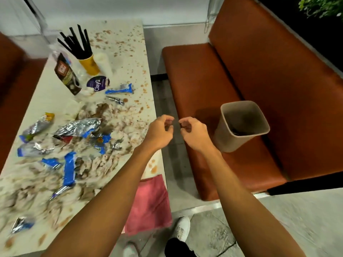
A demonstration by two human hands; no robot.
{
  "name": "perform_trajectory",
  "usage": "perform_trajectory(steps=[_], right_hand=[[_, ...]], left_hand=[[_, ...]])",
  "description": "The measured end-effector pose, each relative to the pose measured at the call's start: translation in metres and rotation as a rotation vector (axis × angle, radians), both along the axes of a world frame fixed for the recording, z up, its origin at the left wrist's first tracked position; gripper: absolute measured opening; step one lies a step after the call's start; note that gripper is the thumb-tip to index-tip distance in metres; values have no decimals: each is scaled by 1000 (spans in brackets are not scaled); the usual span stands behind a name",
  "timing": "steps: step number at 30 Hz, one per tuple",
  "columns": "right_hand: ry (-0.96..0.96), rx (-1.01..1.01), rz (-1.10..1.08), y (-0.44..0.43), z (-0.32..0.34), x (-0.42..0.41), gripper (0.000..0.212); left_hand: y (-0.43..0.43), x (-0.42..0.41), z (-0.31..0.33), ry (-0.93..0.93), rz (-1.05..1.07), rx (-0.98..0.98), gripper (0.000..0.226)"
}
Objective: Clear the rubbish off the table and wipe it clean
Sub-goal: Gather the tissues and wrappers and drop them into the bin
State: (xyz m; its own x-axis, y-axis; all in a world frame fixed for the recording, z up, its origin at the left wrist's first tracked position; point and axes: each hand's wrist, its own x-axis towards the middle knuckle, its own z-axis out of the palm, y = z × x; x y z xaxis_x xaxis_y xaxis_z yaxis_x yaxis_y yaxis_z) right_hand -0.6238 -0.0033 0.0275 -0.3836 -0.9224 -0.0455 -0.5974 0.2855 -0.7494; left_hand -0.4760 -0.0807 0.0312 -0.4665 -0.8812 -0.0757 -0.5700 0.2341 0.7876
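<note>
While both hands hung empty as far as I could see, my left hand (160, 131) and right hand (193, 133) had fingers loosely curled, thumbs near fingertips, pinching nothing visible. They sat close together but apart. The left was over the table (44, 97) edge and the right over the gap toward the bin (228, 140).

Step, my call: rubbish clearing, between a drop and the next grab. The bin stood upright on the orange bench (204, 80), just right of my right hand, with something dark at its bottom that was too dim to name.

Most of the rubbish lay on the table. There were crumpled foil wrappers (78, 127), a blue wrapper (69, 168) and soggy torn tissue (111, 115) spread wide across the near half. Further back were a brown sachet (67, 75), a purple lid (98, 83), and a yellow cup (89, 64) holding black straws (76, 41).

The next move likely needed a reach left to scoop wrappers and tissue, then a carry across the gap without shedding bits on the floor. Wiping was not yet begun, and brown stains (118, 43) speckled the far tabletop. A pink cloth (150, 201) lay at the near table corner, partly overhanging.

A grey tiled floor, a white shoe (182, 227) and a green plant (319, 4) at top right also showed. The left side was motion-blurred.
</note>
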Motion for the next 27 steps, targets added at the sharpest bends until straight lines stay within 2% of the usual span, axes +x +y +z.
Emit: perform_trajectory(steps=[19, 22, 27], right_hand=[[2, 5, 128, 30, -13, 248, 34], [67, 58, 147, 39, -22, 269, 38], [279, 200, 239, 51, -37, 288, 52]], left_hand=[[43, 265, -7, 20, 124, 32, 26], [52, 288, -17, 8, 121, 17, 26], [65, 312, -24, 43, 120, 60, 27]])
